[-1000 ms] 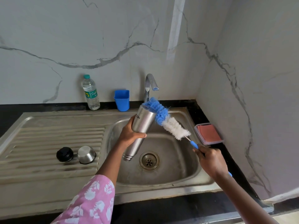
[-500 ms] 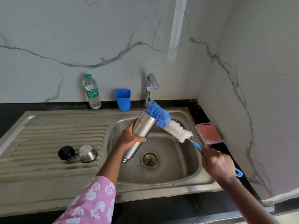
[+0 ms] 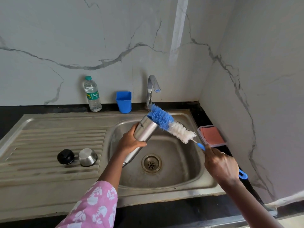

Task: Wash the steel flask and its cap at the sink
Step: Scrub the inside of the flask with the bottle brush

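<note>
One shiny steel flask (image 3: pixel 144 134) is held tilted over the steel sink bowl (image 3: pixel 185 163), with its open mouth up and pointing toward the wall. The left hand (image 3: pixel 131 142) is wrapped tight around the middle of the flask. A long bottle brush with blue and white bristles (image 3: pixel 171 127) lies slanted at the flask's mouth, and its blue tip is just inside the opening. The right hand (image 3: pixel 221 165) holds the brush's thin blue handle (image 3: pixel 201 146) in a closed grip, and the end loop of the handle sticks out behind the hand.

The round black cap (image 3: pixel 65 156) and a small steel cup (image 3: pixel 87 157) sit side by side on the ridged draining board (image 3: pixel 41 142), left of the bowl. A curved silver tap (image 3: pixel 152 89) stands behind the bowl. Near it on the black desk (image 3: pixel 49 108) are a blue plastic cup (image 3: pixel 123 101) and a clear water bottle with a green lid (image 3: pixel 92 94). A small box with a pink cloth inside (image 3: pixel 212 136) sits to the right of the sink.
</note>
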